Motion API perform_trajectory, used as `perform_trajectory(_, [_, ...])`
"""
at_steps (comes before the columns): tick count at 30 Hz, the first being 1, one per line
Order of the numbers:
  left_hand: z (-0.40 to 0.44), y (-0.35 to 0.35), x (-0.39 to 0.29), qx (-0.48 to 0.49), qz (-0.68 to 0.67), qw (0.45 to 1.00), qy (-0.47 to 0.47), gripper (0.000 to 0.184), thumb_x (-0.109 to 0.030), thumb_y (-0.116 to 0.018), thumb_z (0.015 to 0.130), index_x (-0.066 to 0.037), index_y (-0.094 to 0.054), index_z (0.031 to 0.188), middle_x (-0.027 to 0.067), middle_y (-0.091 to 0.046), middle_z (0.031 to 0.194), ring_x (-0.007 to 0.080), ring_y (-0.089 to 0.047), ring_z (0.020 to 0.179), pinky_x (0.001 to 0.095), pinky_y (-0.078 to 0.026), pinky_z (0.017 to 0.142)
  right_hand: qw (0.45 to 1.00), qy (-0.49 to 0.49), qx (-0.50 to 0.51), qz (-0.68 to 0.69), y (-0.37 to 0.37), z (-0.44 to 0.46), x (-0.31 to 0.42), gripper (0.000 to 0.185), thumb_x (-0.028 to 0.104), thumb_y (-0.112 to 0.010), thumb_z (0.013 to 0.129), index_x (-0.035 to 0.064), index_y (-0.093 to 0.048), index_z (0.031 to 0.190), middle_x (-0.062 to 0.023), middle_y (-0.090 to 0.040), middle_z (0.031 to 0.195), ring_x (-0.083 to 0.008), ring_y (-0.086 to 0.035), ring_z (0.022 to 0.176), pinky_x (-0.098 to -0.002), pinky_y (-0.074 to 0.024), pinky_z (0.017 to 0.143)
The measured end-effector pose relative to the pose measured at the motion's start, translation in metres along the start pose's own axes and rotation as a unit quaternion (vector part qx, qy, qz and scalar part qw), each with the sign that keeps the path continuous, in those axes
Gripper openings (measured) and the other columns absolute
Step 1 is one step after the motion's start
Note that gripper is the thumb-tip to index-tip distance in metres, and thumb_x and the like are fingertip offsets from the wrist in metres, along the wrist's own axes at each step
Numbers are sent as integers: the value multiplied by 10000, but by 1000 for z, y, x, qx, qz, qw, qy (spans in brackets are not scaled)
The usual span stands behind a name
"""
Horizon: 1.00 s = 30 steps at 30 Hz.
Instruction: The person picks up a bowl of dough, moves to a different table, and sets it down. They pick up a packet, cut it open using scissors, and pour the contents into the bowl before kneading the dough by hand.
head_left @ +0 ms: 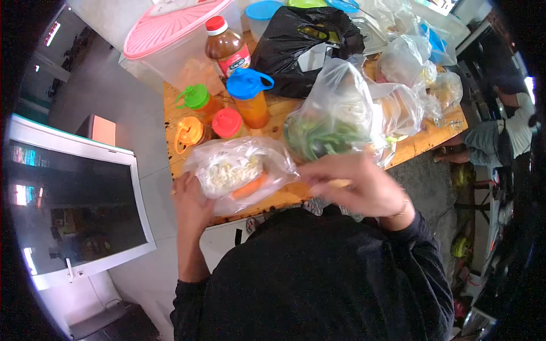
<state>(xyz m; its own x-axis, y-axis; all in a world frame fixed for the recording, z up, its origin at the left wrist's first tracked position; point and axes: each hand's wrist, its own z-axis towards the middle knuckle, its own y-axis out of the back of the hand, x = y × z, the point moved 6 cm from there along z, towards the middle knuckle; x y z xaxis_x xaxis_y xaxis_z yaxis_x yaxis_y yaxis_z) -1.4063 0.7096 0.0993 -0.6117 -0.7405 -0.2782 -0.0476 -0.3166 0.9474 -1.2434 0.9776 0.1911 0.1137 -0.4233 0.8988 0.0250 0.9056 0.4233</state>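
Note:
A clear plastic bag (276, 157) lies at the table's near edge, with bean sprouts (233, 173) and a carrot (249, 186) inside it. My left hand (192, 198) grips the bag's left side, its thumb close to the sprouts. At the bag's right end is my right hand (361, 184), smeared by motion, with bent fingers by the bag's corner. Whether those fingers pinch the plastic cannot be made out. Just beyond the right hand stands a larger clear bag (344, 94) of green leafy vegetables (324, 138).
Squeeze bottles with blue (245, 84), green (196, 96), red (227, 122) and orange (190, 133) lids stand on the wooden table (273, 199). Behind are a sauce bottle (227, 48), a pink-lidded tub (176, 34) and a black bag (284, 51). A person (500, 136) is at right.

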Motion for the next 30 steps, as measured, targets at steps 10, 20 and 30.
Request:
perform_trajectory(10, [4,112,-87,-298,-140,944,-32,327,74,-550,714,12,-587,1033,155,-579,1084,316,-548,1092,406,-415,972,906,19,-329,-266,98,-31,-43,421,152,-769,749,-17,-611,1101,-159,-631,860,-343,-623,829,-396,-497,775])
perform_trajectory(20, [33,12,-301,137,-182,841,-492,400,-335,-636,879,-19,-624,1125,173,-584,1215,371,-529,1195,619,-271,1085,980,173,-37,-90,16,-55,-41,203,155,-683,773,48,-675,945,-194,-653,987,-365,-626,936,-432,-517,816])
perform_trajectory(30, [53,-50,-249,142,31,939,-312,414,-380,-711,783,1,-653,933,230,-568,1145,392,-461,1242,689,-87,1096,963,-42,-139,-228,79,-85,-105,259,103,-677,824,33,-656,1073,-164,-657,883,-358,-627,852,-425,-496,776])
